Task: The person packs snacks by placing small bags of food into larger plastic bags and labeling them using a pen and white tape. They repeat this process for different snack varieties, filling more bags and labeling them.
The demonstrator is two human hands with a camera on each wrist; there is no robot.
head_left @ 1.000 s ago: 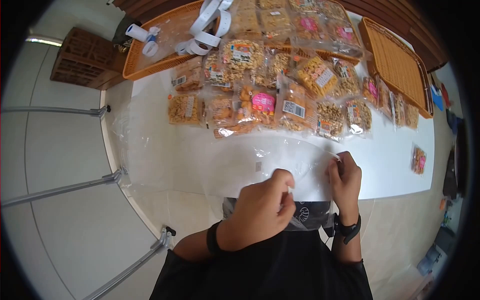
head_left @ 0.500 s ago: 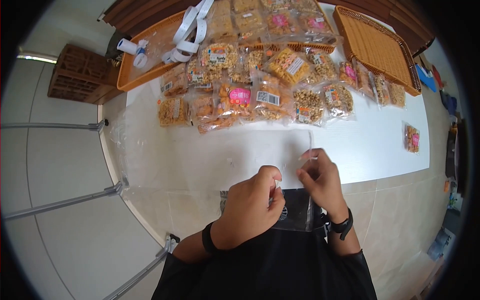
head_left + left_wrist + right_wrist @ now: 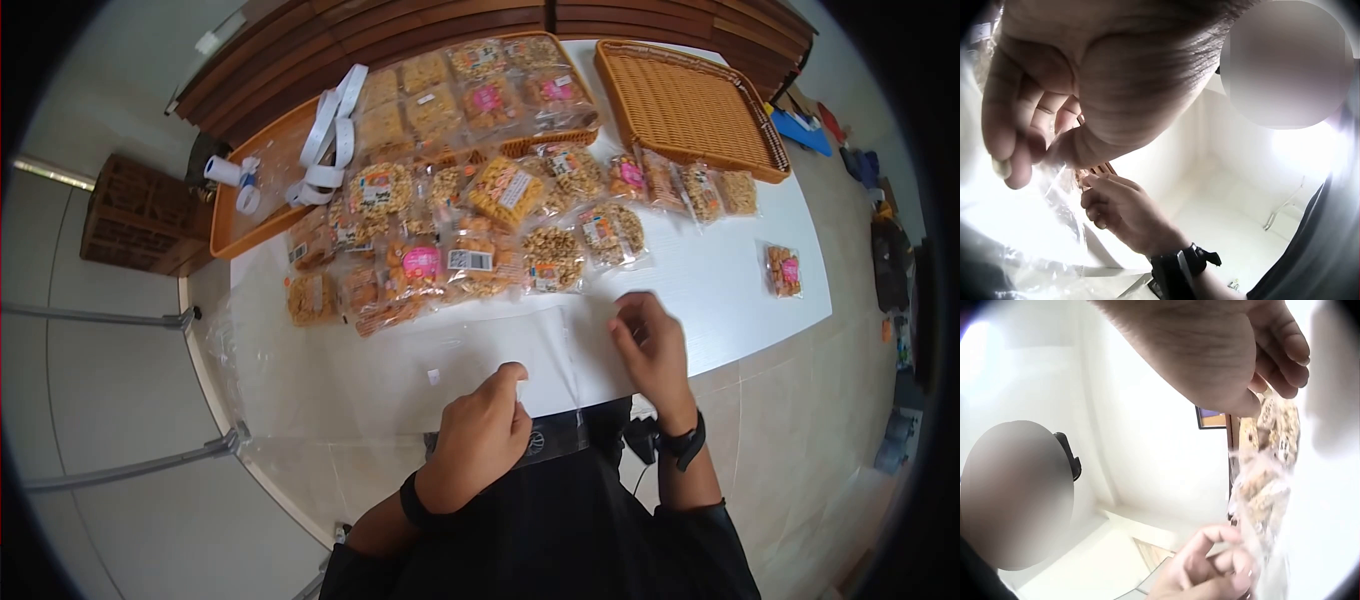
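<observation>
A large clear plastic bag lies spread over the near part of the white table and hangs past its front edge. My left hand pinches the bag's near edge between thumb and bent fingers. In the left wrist view, crinkled clear plastic runs down from those fingertips. My right hand hovers just right of the bag's side edge, fingers loosely bent and holding nothing. Beyond both hands, packs of nut and cracker snacks lie piled across the table.
At the back, a wicker tray holds more snack packs, plus curled white label strips and a white roll. Another wicker tray stands at the back right. A single snack pack lies near the right edge.
My right hand has let go of the bag's side edge and drawn off it. That edge has shifted left with my left hand, which keeps its pinch. The head view has tilted up.
</observation>
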